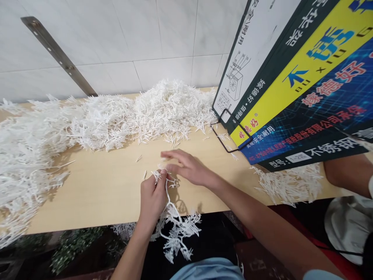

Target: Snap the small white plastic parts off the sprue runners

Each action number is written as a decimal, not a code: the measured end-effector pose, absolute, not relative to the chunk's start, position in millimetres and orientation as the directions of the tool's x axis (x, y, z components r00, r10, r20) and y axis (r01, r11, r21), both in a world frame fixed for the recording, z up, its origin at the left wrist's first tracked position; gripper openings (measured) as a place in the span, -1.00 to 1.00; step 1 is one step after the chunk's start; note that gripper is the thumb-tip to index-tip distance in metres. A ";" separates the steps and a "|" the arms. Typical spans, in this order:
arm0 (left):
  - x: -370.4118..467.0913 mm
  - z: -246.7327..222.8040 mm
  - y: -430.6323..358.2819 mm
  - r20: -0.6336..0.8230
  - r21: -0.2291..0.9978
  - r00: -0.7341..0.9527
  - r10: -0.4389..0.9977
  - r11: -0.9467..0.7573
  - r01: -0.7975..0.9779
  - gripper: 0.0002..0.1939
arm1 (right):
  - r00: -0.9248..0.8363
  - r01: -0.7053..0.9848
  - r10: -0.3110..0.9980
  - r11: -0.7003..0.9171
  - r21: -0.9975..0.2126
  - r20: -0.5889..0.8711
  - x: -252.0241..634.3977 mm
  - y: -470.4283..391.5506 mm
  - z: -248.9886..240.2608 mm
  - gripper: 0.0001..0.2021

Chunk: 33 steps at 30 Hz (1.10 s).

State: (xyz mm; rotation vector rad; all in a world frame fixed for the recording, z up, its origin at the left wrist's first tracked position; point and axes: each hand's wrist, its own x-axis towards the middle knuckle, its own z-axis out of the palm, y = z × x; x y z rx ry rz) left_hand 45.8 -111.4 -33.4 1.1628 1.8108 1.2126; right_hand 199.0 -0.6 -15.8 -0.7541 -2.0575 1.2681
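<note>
My left hand (153, 196) is closed, pinching a white artificial branch (171, 210) near one end. The branch has forked stems with feathery tufts and droops over the front edge of the table (101, 194) toward my lap. My right hand (186, 167) is just right of and beyond the left, with its fingers stretched out and the thumb apart from them, close to my left thumb. Nothing shows in its grip. Small white sprigs stick out around my left fingertips. A few loose bits (139, 158) lie on the table nearby.
A large heap of white sprigs (101, 120) runs along the wall and down the left. On the right stands a big printed carton (294, 89) with a black wire frame (230, 146) at its corner. More sprigs (291, 184) lie below it. Another person's arm (348, 175) is at far right.
</note>
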 end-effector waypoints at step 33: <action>44.5 -27.5 -114.0 0.033 0.834 -0.207 0.978 0.087 0.545 -0.49 | -0.306 -0.052 0.952 0.005 -0.999 0.021 199.0 8.6 -22.4 -0.57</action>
